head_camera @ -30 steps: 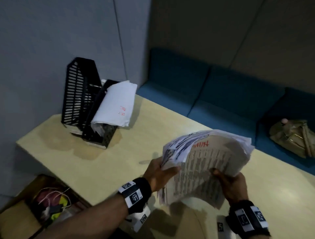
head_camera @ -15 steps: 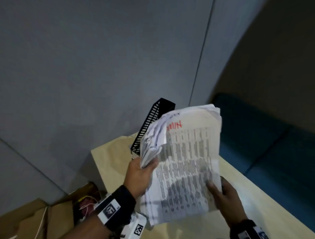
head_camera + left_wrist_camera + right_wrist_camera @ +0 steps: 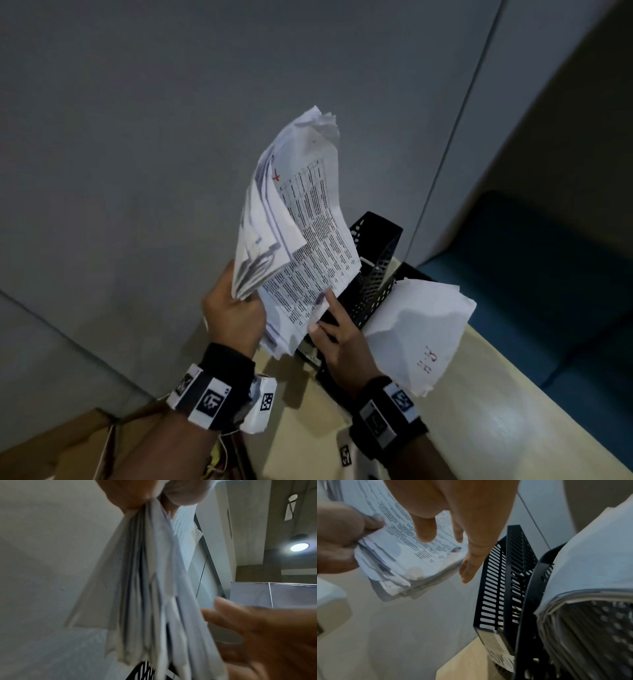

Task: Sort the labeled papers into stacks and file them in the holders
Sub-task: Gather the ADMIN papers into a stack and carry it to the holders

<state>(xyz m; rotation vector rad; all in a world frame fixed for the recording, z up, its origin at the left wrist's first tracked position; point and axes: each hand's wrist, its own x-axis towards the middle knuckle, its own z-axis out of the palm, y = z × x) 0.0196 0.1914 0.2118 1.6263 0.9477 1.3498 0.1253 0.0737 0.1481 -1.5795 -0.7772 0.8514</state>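
Cardboard box (image 3: 51,442), blue sofa (image 3: 548,267)

An office nook: black file holders (image 3: 373,263) on a pale desk (image 3: 479,404), blue bench seating (image 3: 548,274).

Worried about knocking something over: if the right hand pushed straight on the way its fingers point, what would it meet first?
Probably the stack of papers that the left hand grips: the right hand already has its fingertips at the sheets' lower edge. The black file holder stands just beyond, depth unclear.
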